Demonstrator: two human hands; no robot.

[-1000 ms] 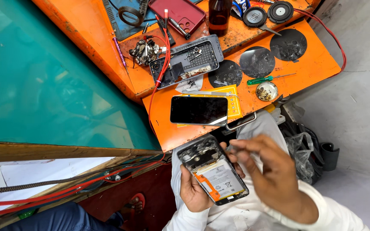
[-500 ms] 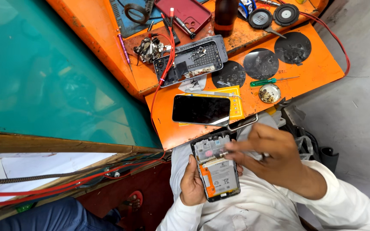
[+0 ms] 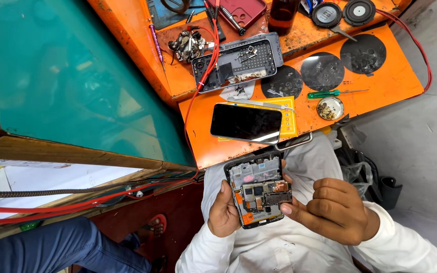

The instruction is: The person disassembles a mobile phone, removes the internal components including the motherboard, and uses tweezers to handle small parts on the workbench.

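Now I'm lifting the board (image 3: 275,192) off the phone (image 3: 255,189) with right hand (image 3: 332,210); left hand (image 3: 222,215) gripping phone; board might slip and fall

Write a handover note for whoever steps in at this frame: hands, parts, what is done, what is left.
Left hand cradles the opened phone from below, over the lap. Right hand pinches a small circuit board at the phone's middle. Back cover already off, internals bared. A second phone lies screen-up on the orange bench, with a green screwdriver and a grey parts tray. Whether the board is seated cannot be told; the phone is not closed.
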